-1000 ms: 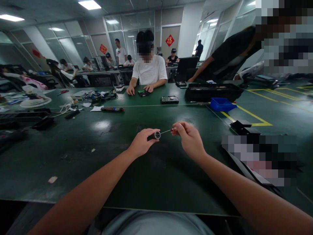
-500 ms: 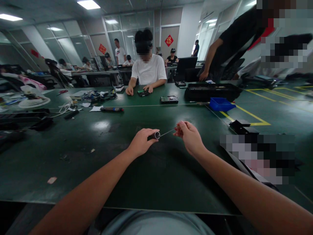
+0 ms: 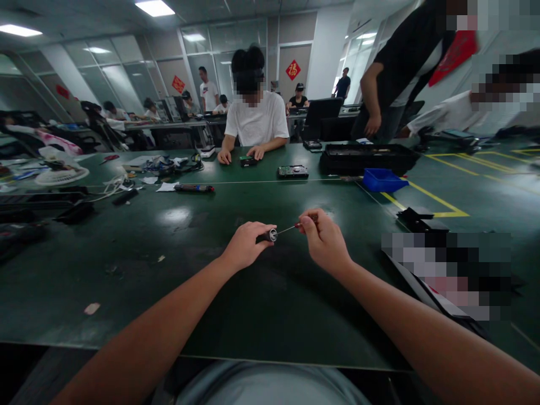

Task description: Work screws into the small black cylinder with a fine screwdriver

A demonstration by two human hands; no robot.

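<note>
My left hand [image 3: 244, 244] is closed round a small dark cylinder with a silver end [image 3: 270, 235], held just above the green table [image 3: 189, 264]. My right hand [image 3: 323, 241] pinches the reddish end of a thin metal rod [image 3: 287, 229], whose other tip meets the cylinder's silver end. Both hands hover near the middle of the table, a short gap between them.
Across the table a seated person in a white shirt [image 3: 256, 121] handles a small board. A circuit board [image 3: 292, 171], a black tray [image 3: 367, 158], a blue bin [image 3: 383, 180] and a dark tool [image 3: 194, 188] lie farther off. Another person [image 3: 405, 62] stands at the far right.
My hands have stayed nearly in place, the right hand shifting slightly on the rod. The standing person at the right has straightened up and drawn an arm back from the table.
</note>
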